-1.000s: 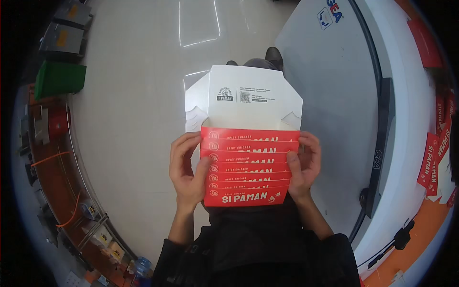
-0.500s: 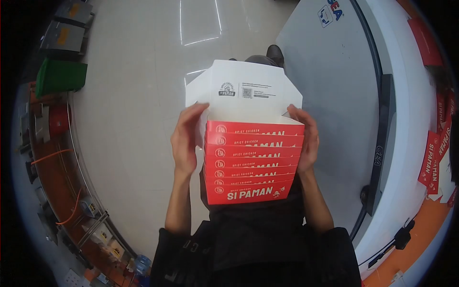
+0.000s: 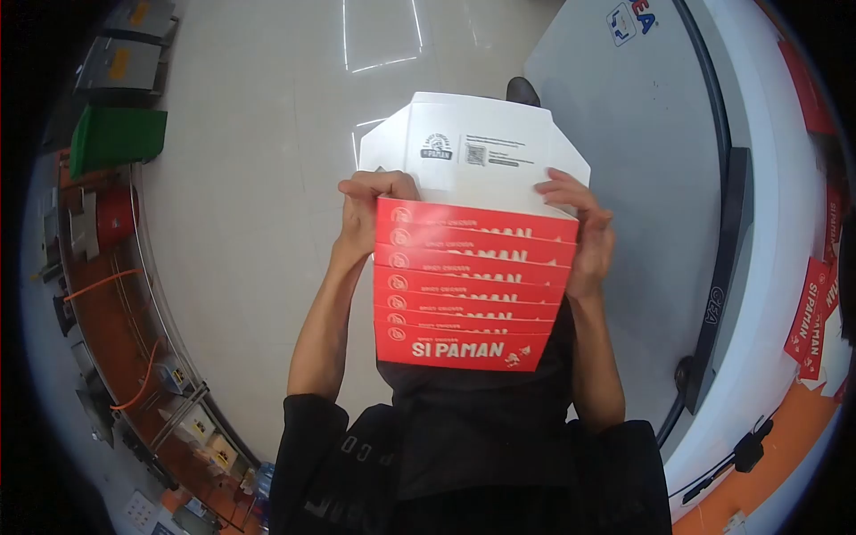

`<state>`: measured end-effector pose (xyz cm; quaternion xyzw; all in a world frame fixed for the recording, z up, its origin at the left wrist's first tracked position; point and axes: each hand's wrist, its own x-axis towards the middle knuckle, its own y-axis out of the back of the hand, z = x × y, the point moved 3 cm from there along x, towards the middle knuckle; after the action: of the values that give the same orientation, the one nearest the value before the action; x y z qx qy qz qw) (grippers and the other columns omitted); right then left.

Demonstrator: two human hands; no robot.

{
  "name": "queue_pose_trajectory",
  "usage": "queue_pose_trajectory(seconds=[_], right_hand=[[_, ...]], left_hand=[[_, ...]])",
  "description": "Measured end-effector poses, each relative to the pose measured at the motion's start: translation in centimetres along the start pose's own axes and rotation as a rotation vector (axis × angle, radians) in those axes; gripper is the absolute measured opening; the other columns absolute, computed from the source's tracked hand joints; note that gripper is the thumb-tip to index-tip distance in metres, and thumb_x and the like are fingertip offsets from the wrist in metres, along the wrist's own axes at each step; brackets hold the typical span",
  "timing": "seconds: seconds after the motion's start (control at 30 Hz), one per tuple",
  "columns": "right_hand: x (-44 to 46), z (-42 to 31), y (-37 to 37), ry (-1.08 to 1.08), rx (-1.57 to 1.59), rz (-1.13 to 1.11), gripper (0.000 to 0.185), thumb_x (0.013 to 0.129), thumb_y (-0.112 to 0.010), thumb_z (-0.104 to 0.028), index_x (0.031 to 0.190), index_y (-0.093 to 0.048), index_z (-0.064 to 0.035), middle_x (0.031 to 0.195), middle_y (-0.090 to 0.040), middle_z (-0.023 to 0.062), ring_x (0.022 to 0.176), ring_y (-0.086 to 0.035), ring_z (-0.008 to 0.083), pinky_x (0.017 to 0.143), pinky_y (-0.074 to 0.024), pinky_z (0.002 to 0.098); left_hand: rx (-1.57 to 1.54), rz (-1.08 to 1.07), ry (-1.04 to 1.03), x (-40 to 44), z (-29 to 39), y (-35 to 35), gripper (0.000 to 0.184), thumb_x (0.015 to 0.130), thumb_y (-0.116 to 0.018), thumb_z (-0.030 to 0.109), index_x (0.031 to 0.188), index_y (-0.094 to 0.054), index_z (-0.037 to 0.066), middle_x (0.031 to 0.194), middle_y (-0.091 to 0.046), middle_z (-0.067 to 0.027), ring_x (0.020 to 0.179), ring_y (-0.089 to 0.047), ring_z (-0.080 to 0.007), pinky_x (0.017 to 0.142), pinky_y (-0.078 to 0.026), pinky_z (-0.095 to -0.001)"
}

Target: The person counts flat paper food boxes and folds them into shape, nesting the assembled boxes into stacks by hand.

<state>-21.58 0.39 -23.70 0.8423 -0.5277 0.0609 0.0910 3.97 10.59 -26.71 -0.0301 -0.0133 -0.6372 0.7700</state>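
Note:
A nested stack of several red cardboard food boxes (image 3: 473, 283), marked "SI PAMAN" and "SPICY CHICKEN", sits against my black apron. The rearmost box has its white lid (image 3: 490, 143) standing up, with a printed logo and a QR code on its inner face. My left hand (image 3: 373, 207) grips the upper left corner, its fingers bent over the edge into the box and their tips hidden. At the right side, my right hand (image 3: 588, 239) holds the stack, with fingers curled over the top corner near the side flap.
A grey chest freezer lid (image 3: 629, 178) runs along my right. More red SI PAMAN cartons (image 3: 810, 312) lie beyond it on an orange surface (image 3: 762, 455). To the left stand a green bin (image 3: 116, 141) and a metal-framed shelf (image 3: 107, 294). Tiled floor (image 3: 259, 178) spreads ahead.
The stack has risen slightly in view. My left hand has shifted from flat along the side to bent over the top left corner. My right fingers have curled over the right corner.

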Motion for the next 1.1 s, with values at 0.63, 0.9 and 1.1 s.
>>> queue_pose_trajectory(seconds=[0.63, 0.9, 1.1], right_hand=[[-0.2, 4.4, 0.1, 0.022, 0.156, -0.091, 0.076, 0.1, -0.034, -0.077, 0.066, -0.036, -0.0094, 0.06, -0.04, -0.0021, 0.055, -0.032, 0.0096, 0.052, -0.0223, 0.03], [-0.8, 5.1, 0.1, -0.022, 0.188, -0.007, 0.072, 0.102, -0.036, -0.071, 0.067, -0.037, -0.0087, 0.06, -0.041, -0.0009, 0.055, -0.034, 0.01, 0.052, -0.0247, 0.0302], [-0.3, 4.8, 0.5, 0.025, 0.101, -0.035, 0.071, 0.105, -0.034, -0.066, 0.066, -0.037, -0.007, 0.059, -0.043, 0.0014, 0.054, -0.036, 0.0117, 0.051, -0.0264, 0.0319]], left_hand=[[0.105, 0.165, -0.352, 0.4, -0.3, -0.7, 0.09, 0.086, -0.029, 0.093, 0.062, -0.027, 0.006, 0.056, -0.029, 0.0009, 0.049, -0.028, -0.0119, 0.047, -0.017, -0.0314], [0.117, 0.168, -0.131, 0.3, -1.0, -0.5, 0.077, 0.103, -0.037, 0.071, 0.061, -0.029, 0.007, 0.054, -0.031, 0.0016, 0.05, -0.027, -0.0109, 0.048, -0.02, -0.0308], [0.1, 0.188, -0.146, -0.1, -1.5, -0.6, 0.079, 0.106, -0.028, 0.068, 0.059, -0.031, 0.005, 0.052, -0.031, -0.0004, 0.048, -0.028, -0.0127, 0.047, -0.021, -0.032]])
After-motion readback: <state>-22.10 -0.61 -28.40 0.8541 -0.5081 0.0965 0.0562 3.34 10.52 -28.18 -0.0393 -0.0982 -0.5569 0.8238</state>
